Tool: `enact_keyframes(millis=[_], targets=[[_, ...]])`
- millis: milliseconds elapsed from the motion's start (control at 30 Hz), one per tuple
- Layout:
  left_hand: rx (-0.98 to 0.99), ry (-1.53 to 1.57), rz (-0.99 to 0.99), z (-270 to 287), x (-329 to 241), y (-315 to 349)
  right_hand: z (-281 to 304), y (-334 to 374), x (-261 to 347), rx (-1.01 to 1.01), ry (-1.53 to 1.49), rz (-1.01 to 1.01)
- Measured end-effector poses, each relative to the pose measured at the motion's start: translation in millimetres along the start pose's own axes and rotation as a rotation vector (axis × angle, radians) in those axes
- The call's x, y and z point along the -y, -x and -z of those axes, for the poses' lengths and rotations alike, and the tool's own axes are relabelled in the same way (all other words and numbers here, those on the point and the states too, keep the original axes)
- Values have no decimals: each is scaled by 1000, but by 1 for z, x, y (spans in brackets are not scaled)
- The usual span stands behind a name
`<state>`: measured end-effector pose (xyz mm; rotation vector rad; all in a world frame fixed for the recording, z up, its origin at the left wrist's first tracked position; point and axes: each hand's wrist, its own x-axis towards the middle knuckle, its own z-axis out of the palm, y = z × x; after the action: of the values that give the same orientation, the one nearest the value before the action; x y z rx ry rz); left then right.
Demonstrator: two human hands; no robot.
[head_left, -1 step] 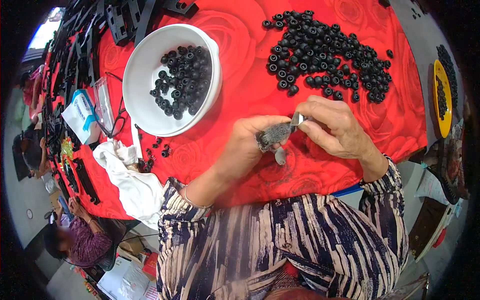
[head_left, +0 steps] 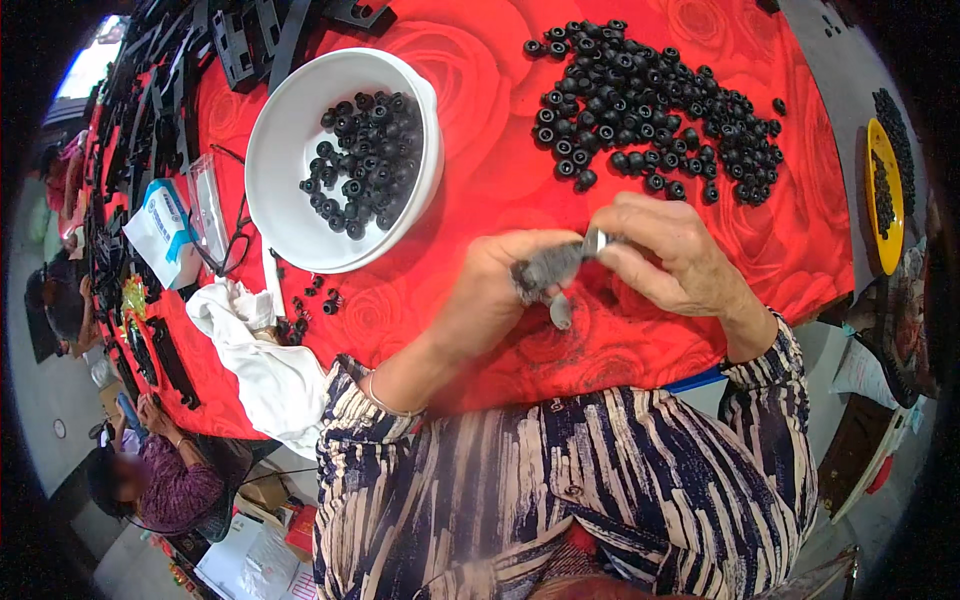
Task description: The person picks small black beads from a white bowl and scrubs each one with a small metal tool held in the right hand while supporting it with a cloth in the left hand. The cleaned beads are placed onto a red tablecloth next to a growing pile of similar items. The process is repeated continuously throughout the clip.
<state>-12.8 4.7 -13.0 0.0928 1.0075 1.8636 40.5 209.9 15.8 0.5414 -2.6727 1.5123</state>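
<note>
My left hand [head_left: 490, 290] is closed in front of me over the red cloth. At its fingertips is a dark grey, dusty piece [head_left: 550, 268], blurred by motion; I cannot tell whether it is held or worn over a finger. A pale grey tip [head_left: 561, 312] shows just below it. My right hand [head_left: 660, 250] pinches a small shiny metal blade [head_left: 594, 242] between thumb and forefinger, against the grey piece. Whatever lies between blade and grey piece is hidden. Many small round black parts [head_left: 640, 110] with hollow centres lie beyond my right hand.
A white bowl [head_left: 268, 215] with similar black parts stands left of centre. Near it are a white cloth [head_left: 250, 350], eyeglasses [head_left: 240, 240] and a tissue packet [head_left: 165, 235]. Long black pieces [head_left: 235, 50] crowd the far left. A yellow tray [head_left: 891, 250] lies far right. Another person [head_left: 175, 480] sits at left.
The grey piece at my left fingertips and the metal blade have shifted very slightly and look more blurred. The rest has stayed in place.
</note>
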Motion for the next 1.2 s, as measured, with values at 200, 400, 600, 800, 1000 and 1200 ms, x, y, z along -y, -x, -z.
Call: enact_keyframes(millis=[200, 400, 600, 800, 1000, 1200], targets=[[-92, -15, 0, -1, -4, -4, 5, 0, -2, -150, -119, -6], [103, 272, 67, 1, 3, -4, -6, -1, 6, -218, 76, 136], [54, 212, 159, -1, 10, -3, -16, 6, 5, -244, 235, 276], [55, 99, 12, 3, 13, 1, -16, 8, 6, -296, 200, 306], [-153, -829, -647, -20, -37, 16, -4, 1, -5, -472, 571, 115], [-637, -1083, -1022, -3, -78, 23, -2, -1, -22, -420, 857, -33]])
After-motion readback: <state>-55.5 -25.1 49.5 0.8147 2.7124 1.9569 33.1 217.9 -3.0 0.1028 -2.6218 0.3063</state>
